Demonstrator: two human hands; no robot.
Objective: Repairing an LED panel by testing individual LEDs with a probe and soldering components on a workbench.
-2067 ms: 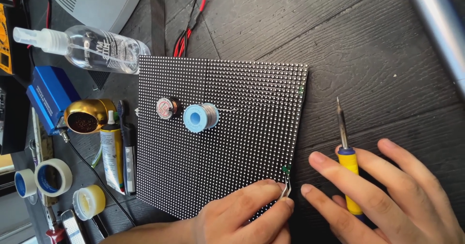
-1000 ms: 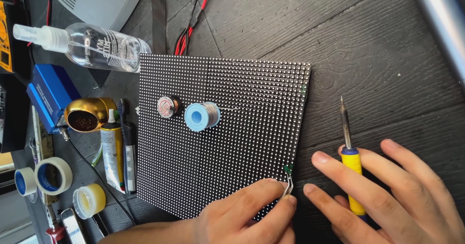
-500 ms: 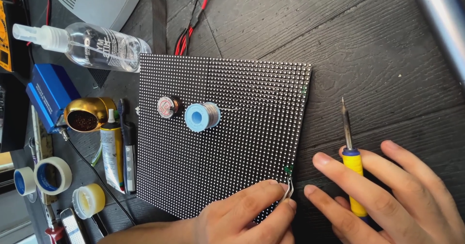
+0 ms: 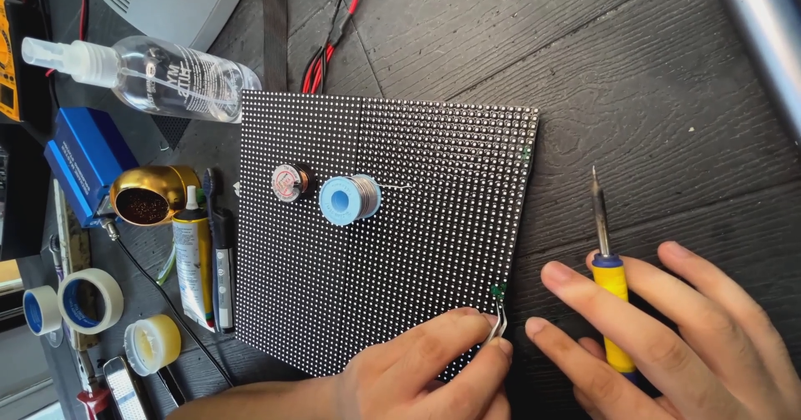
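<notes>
Black LED dot-matrix panel [image 4: 380, 236] lies flat, face up, on the dark wood-grain surface [image 4: 667, 95], its lower right corner nearest the person, which puts the working spot within easy reach of both hands. Left hand [image 4: 417, 374] rests on the panel's near edge; its fingers [image 4: 467, 328] are pinched shut on thin metal tweezers [image 4: 498, 324], tips pointing up at a small green mark [image 4: 497, 290] on the panel's right edge. Heel of the hand planted on the panel, likely to steady the fine grip. Right hand [image 4: 667, 337] holds a yellow-handled soldering iron [image 4: 605, 261] under loosely curled, partly spread fingers, tip pointing away and lying just off the panel's right edge, near the tweezers but apart from them; the hold looks like a ready rest, not a firm working grip. On the panel sit a blue-ended solder spool [image 4: 350, 200] with a free wire end trailing right, and just beside it a smaller coil [image 4: 289, 182], both kept close but away from the corner. Left of the panel: a brass tip-cleaner pot [image 4: 148, 199], a tube [image 4: 193, 266], a black pen-like tool [image 4: 224, 261], a blue box [image 4: 83, 161], a clear spray bottle [image 4: 158, 70], tape rolls [image 4: 79, 303], a small yellow tin [image 4: 152, 343]. Red and black wires [image 4: 329, 36] run off the far edge.
</notes>
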